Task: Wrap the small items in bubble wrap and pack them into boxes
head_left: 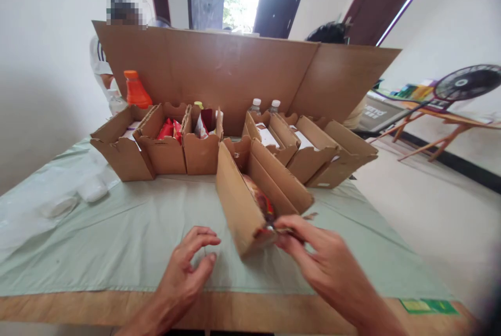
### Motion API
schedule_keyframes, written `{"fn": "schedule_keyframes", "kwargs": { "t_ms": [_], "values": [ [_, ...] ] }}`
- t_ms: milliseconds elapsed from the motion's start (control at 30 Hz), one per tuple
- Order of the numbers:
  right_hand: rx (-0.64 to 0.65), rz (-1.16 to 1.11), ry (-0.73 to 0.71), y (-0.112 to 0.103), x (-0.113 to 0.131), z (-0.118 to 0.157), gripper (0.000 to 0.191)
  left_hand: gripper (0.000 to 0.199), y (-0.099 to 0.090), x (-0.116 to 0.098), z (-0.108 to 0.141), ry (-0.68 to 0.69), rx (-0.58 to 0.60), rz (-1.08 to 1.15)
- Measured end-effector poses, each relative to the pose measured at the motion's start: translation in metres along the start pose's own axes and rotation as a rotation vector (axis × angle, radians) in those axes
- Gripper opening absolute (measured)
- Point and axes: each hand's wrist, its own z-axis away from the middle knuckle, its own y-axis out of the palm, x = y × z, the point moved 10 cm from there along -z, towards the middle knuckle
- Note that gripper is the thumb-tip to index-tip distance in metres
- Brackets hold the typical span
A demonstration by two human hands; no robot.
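My right hand (313, 247) pinches the torn front edge of a narrow open-topped cardboard box (238, 211), which stands askew in front of the others on the green cloth. Inside that box is a shiny red-and-brown packet (258, 195); its lower part is hidden by the walls. My left hand (191, 260) hovers left of the box, thumb and fingers apart, touching nothing. Behind, a box with red packets (167, 130) and a box with a white-and-dark-red packet (201, 126) stand side by side.
More cardboard boxes (324, 153) stand at the right, and one (131, 156) at the left. A tall cardboard panel (219, 64) rises behind, near an orange bottle (136, 91). Clear plastic wrapping (47, 205) lies at left. A fan (465, 83) stands at far right. Two people are partly visible behind the panel.
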Motion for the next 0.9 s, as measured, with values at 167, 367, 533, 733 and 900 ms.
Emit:
{"fn": "schedule_keyframes", "kwargs": {
  "t_ms": [167,367,533,733,900],
  "values": [
    [-0.508,0.023,0.218,-0.106,-0.082,0.097,0.041,0.039,-0.032,0.045,0.027,-0.291,0.043,-0.098],
    [-0.361,0.048,0.255,-0.056,-0.115,0.121,0.062,0.076,0.020,0.044,0.009,-0.299,0.198,-0.095],
    [-0.259,-0.012,0.384,-0.010,-0.134,0.077,0.043,0.065,0.058,0.029,-0.032,-0.236,0.245,-0.147],
    [-0.224,-0.200,0.288,-0.002,-0.162,-0.009,0.037,0.057,0.050,0.039,-0.063,-0.241,0.099,-0.189],
    [-0.261,-0.246,0.296,0.016,-0.186,-0.023,0.035,0.063,0.055,0.068,-0.059,-0.216,0.019,-0.188]
  ]
}}
